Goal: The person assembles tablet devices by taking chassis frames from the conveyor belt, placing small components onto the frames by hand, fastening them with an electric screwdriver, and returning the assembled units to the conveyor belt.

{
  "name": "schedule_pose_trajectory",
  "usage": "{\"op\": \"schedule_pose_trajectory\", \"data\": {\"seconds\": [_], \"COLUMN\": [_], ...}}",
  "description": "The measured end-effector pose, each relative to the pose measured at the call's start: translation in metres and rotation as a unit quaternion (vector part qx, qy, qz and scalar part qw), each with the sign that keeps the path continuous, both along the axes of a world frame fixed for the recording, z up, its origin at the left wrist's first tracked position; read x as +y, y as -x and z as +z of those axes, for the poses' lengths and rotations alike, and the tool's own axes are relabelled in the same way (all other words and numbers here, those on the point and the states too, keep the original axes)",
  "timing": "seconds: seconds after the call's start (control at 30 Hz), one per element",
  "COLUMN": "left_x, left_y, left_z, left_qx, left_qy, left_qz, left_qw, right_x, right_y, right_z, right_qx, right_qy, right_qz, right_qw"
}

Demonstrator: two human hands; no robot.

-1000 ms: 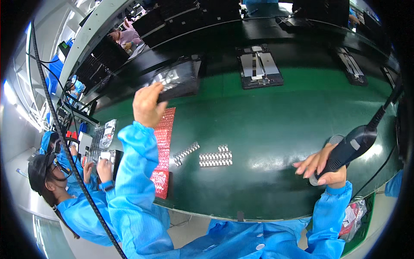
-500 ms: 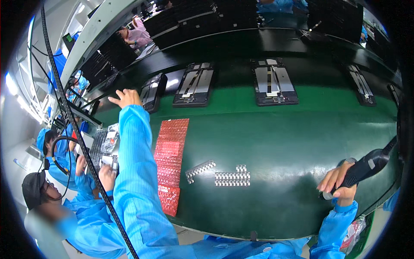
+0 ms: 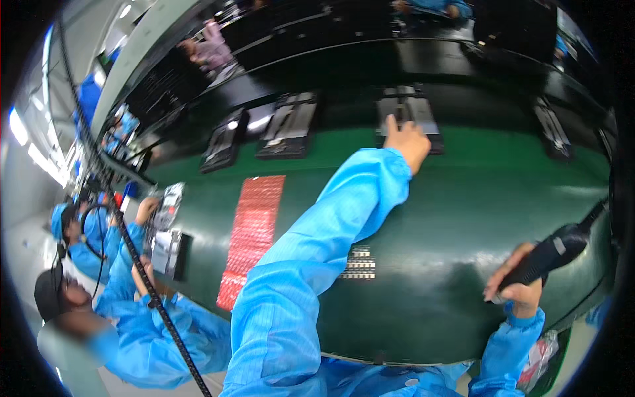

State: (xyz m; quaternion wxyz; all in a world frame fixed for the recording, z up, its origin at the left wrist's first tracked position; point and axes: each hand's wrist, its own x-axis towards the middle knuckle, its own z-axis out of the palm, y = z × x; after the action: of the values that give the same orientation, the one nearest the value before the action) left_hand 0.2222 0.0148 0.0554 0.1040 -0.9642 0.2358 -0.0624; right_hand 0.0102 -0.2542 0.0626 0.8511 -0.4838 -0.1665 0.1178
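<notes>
Left hand (image 3: 410, 147): half open, digits apart, over the near part of an opened tablet (image 3: 419, 106) at the middle of the bench (image 3: 463, 198). Motion blur; can't tell if it touches or only hovers, no firm grip visible. Right hand (image 3: 517, 281): wrapped round the lower end of a black corded power screwdriver (image 3: 555, 251), tip down near the bench's right side, well apart from the tablet.

Step in hand, my read: left hand reaching for the middle tablet, right hand parking the tool clear of it. A lift or drag from here would call for thumb and fingers on opposite edges, off the exposed innards, screwdriver kept away.

Counts:
- Tablets along the far side: 4 clear. The middle one, two to its left (image 3: 288, 126) (image 3: 223, 142), one to its right (image 3: 553, 129). Dark thing at far right edge, can't tell what.
- Screwdriver: 1.
- Red bubble wrap (image 3: 254, 221): 1 strip, left of the sleeve.
- Small metal pieces (image 3: 360, 266): several in rows, just right of the sleeve; too small and blurred to count, sleeve may hide more.
</notes>
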Motion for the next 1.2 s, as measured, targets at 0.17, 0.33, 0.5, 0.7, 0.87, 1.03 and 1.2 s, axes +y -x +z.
{"op": "schedule_pose_trajectory", "data": {"seconds": [0.17,0.33,0.5,0.7,0.87,1.03,1.2], "left_x": [0.004,0.028,0.035,-0.002,-0.028,-0.046,-0.043], "left_y": [-0.015,-0.04,-0.021,0.103,0.208,0.286,0.271], "left_z": [0.017,-0.016,-0.001,0.03,0.022,-0.023,-0.036], "left_qx": [0.106,-0.017,-0.244,-0.109,-0.083,0.019,-0.001], "left_qy": [-0.019,0.043,0.152,0.189,0.221,0.261,0.437], "left_qz": [0.058,-0.006,-0.052,-0.182,-0.251,-0.274,-0.101], "left_qw": [0.993,0.999,0.956,0.959,0.939,0.925,0.894], "right_x": [-0.004,-0.001,0.0,-0.015,-0.058,-0.069,-0.071], "right_y": [-0.004,-0.005,-0.009,-0.015,-0.021,-0.044,-0.037], "right_z": [0.018,0.026,0.015,0.022,0.032,0.009,-0.002], "right_qx": [0.033,0.039,-0.026,-0.125,-0.135,-0.158,-0.154], "right_qy": [0.026,0.009,-0.035,0.006,0.01,0.057,0.124], "right_qz": [0.043,0.072,0.07,-0.115,-0.257,-0.356,-0.365], "right_qw": [0.998,0.997,0.997,0.985,0.957,0.919,0.91]}}
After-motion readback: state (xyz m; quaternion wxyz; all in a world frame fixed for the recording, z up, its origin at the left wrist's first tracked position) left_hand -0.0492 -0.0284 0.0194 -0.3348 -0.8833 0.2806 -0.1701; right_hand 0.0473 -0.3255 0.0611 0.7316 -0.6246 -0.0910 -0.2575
